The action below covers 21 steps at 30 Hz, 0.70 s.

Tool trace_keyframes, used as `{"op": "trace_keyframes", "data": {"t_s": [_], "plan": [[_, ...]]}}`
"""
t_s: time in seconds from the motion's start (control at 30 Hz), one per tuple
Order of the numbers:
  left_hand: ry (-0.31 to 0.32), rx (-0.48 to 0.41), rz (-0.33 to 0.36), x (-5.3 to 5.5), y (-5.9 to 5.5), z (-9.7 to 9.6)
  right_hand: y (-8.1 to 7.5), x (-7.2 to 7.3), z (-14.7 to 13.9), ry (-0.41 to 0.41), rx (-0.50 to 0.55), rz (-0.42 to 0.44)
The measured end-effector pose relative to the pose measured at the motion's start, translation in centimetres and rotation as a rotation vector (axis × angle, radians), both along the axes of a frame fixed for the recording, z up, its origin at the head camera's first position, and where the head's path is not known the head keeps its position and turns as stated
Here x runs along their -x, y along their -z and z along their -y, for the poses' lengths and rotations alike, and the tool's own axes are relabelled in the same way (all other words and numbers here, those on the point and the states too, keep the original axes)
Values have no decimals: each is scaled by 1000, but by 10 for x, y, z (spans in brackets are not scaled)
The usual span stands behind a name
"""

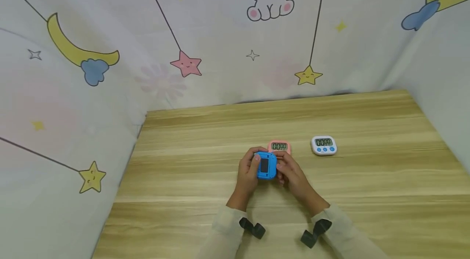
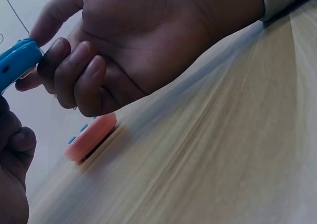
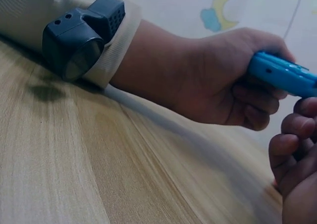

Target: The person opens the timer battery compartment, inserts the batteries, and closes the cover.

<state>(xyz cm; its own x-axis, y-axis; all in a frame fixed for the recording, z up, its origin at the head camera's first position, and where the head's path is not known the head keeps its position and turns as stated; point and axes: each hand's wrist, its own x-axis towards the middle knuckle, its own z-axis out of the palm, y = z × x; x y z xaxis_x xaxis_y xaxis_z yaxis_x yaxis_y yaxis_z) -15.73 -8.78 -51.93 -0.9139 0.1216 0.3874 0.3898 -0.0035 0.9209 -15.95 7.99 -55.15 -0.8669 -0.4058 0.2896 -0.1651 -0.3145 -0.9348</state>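
Both hands hold a blue digital timer (image 1: 271,166) above the table, its back with a dark rectangle facing up. My left hand (image 1: 248,172) grips its left side, thumb across the back; the right wrist view shows this left hand (image 3: 223,80) from the side, fingers curled beneath the blue timer (image 3: 282,74). The right hand (image 1: 293,174) pinches the timer's right edge with thumb and index finger. In the left wrist view the right hand's (image 2: 133,40) other fingers are curled in. Just behind the hands lies a pink timer (image 1: 279,146) reading 00:00, its lower part covered.
A white timer (image 1: 324,145) with blue buttons, also reading 00:00, lies to the right of the pink one. The wood-grain table (image 1: 183,177) ends at a printed cloth backdrop (image 1: 227,26) behind and at the sides. Each wrist wears a small black camera (image 1: 252,228).
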Motion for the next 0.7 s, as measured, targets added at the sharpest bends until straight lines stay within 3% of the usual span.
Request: {"op": "trace_keyframes", "data": {"t_s": [0.23,0.7], "plan": [[-7,-5,-17,2,2,-1,3,3,-2,-11,22,-21],[-18,12,-12,2,2,2,3,1,1,-8,28,41]]}}
